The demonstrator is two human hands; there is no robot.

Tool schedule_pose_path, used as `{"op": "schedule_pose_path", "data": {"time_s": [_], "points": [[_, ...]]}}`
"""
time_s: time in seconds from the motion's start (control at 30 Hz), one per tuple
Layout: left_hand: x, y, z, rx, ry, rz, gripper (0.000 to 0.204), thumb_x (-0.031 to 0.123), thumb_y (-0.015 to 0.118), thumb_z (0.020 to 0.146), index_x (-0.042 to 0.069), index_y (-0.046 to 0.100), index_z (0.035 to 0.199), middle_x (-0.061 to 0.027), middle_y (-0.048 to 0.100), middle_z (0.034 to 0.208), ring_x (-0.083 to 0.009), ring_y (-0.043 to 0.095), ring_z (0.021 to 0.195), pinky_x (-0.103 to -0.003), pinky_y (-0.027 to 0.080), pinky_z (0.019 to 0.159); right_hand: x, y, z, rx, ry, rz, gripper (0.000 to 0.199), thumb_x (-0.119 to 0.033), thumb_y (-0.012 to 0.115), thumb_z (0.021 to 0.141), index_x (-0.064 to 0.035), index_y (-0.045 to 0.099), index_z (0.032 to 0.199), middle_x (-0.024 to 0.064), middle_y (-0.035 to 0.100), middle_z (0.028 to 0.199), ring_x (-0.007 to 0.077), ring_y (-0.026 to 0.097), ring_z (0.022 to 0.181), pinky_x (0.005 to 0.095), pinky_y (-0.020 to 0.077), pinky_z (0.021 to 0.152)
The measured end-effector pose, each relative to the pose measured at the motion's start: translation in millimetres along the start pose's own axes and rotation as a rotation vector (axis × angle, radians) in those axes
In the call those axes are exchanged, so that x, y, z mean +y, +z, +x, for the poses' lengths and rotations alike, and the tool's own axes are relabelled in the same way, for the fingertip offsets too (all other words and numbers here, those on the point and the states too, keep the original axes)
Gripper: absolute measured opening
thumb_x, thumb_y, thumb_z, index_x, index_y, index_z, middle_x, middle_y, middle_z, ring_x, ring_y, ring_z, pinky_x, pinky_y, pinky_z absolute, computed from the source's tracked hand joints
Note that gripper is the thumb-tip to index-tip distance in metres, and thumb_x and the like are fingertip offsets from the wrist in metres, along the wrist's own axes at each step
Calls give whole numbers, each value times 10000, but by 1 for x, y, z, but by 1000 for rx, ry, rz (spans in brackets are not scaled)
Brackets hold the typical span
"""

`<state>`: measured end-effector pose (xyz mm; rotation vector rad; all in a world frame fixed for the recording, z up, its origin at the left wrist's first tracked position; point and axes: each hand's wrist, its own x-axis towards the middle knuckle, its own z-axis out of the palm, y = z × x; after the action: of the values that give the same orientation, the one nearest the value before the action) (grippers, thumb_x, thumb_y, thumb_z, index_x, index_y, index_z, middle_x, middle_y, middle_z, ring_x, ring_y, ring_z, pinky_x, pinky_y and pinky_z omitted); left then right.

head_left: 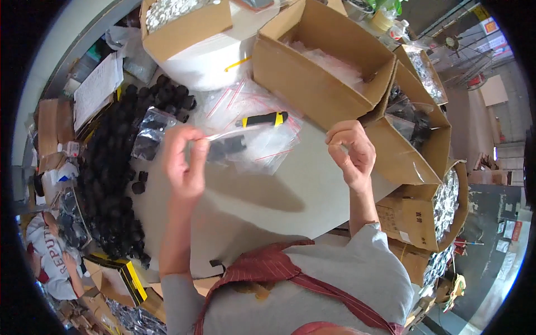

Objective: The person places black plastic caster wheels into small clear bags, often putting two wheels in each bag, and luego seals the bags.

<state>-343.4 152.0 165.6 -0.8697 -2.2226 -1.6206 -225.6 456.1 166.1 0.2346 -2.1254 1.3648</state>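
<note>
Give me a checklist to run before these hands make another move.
1. Left hand gripping the clear bag: ok, pinched at an edge.
2. Bag sealed: cannot tell.
3. Right hand empty: cannot tell, curled fingers could hide something small.
4. Yellow-and-black tool off the loose clear bags: not ok, lying on them.
5. Black pieces on the table's left: ok, heaped.

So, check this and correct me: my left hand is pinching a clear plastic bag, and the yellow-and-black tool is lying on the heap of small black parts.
The tool's place is wrong: the head view shows the yellow-and-black tool lying on loose clear bags, not on the heap of small black parts. Your left hand is indeed pinching a clear plastic bag.
</note>
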Motion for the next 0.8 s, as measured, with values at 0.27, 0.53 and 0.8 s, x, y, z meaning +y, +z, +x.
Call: {"op": "schedule_pose_path", "data": {"time_s": [0.27,0.53,0.8], "points": [[18,34,-20,-206,-269,-666,84,96,531,1007,23,541,1049,-57,548,1034,-112,486,953,-248,374,862,25,76,13,-373,154,214,1022,-274,863,736,-50,254,1526,188,363,1500,326,334,1419,434,287,1153],[-8,47,-35,-61,-502,-869,103,114,555,1011,40,540,1081,-39,581,1071,-87,512,959,-247,403,876,27,148,-79,-585,1042,1363,889,-371,849,735,2,431,1424,113,576,1275,239,545,1190,395,392,1056],[-103,4,10,-42,21,403,190,103,694,849,34,608,1003,-169,634,1087,-355,586,1049,-454,429,938,44,60,-79,-76,1023,1238,315,-212,704,855,-2,686,1089,42,691,972,138,639,883,321,519,789]]}}
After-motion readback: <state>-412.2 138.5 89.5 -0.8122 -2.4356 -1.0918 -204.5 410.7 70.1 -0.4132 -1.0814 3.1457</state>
